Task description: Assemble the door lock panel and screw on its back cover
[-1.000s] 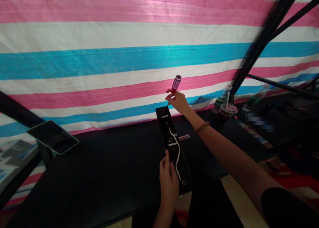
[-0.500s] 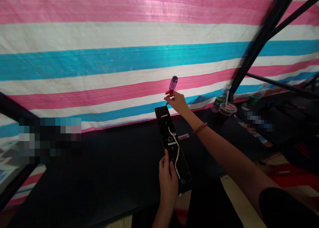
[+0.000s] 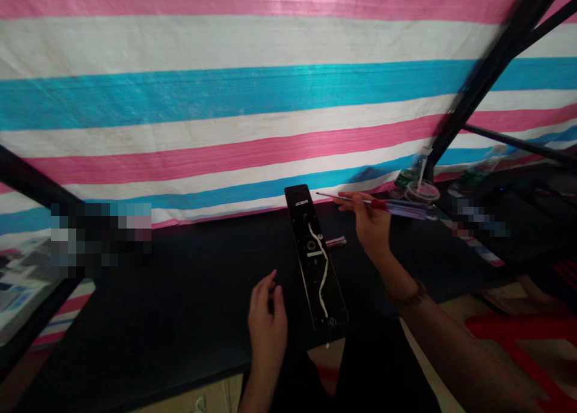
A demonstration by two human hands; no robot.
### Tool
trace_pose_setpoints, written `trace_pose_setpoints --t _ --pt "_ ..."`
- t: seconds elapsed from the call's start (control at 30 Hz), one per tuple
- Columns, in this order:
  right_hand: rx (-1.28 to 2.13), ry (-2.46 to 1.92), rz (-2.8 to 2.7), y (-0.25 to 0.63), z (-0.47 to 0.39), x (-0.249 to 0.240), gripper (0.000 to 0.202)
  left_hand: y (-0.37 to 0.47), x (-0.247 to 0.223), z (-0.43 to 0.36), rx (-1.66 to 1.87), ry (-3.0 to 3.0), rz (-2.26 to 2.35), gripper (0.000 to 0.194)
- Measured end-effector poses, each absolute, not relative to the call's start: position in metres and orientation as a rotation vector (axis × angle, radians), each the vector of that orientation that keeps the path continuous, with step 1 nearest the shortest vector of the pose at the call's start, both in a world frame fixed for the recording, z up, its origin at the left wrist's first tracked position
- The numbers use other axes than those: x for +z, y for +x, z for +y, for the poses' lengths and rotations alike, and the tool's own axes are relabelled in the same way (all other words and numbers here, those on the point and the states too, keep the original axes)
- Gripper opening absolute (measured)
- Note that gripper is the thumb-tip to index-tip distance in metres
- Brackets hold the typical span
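Observation:
A long black panel (image 3: 303, 220) lies on the dark table, with a white cable (image 3: 324, 275) running along its face and hanging past its near end. My right hand (image 3: 372, 223) grips a screwdriver (image 3: 399, 207) with a clear purple handle and red collar. The screwdriver is nearly level, its tip pointing left, above the right of the panel's far end. To the left of the panel, my left hand (image 3: 268, 314) is held apart from it with fingers spread and nothing in them. A small flat pinkish item (image 3: 336, 241) rests against the panel's right side.
The black table (image 3: 189, 305) meets a striped tarp wall (image 3: 216, 112) at the back. A drink cup with a straw (image 3: 422, 192) and a plastic bottle (image 3: 406, 177) stand at the back right, near a slanted black post (image 3: 478, 94). A red stool (image 3: 509, 335) is at lower right.
My left hand has let go of the panel and moved left. My right hand has moved right, away from the panel's far end, tilting the screwdriver from upright to nearly level.

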State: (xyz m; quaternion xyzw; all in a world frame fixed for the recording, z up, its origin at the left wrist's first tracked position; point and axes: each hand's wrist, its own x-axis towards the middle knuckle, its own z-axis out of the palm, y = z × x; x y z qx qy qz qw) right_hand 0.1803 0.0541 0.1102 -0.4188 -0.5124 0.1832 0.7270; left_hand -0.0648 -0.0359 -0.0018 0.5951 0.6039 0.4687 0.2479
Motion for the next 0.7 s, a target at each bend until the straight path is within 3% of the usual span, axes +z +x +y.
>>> trace_pose_setpoints --t 0.1,0.3,0.57,0.7 --pt "0.545 -0.969 -0.999 0.189 -0.013 0.088 0.026 -0.120 0.003 -0.008 1.105 1.813 1.894 0.033" --pt "0.707 -1.083 -0.662 0.197 -0.105 0.033 0.023 -0.156 -0.003 0.028 0.689 2.000 1.932 0.039" --pt "0.872 -1.084 -0.536 0.177 -0.140 0.030 0.028 -0.151 0.001 0.030 0.803 2.003 1.867 0.038" --pt "0.946 -0.974 -0.624 0.156 -0.134 0.048 0.025 -0.124 0.025 0.005 0.994 1.556 1.733 0.036"
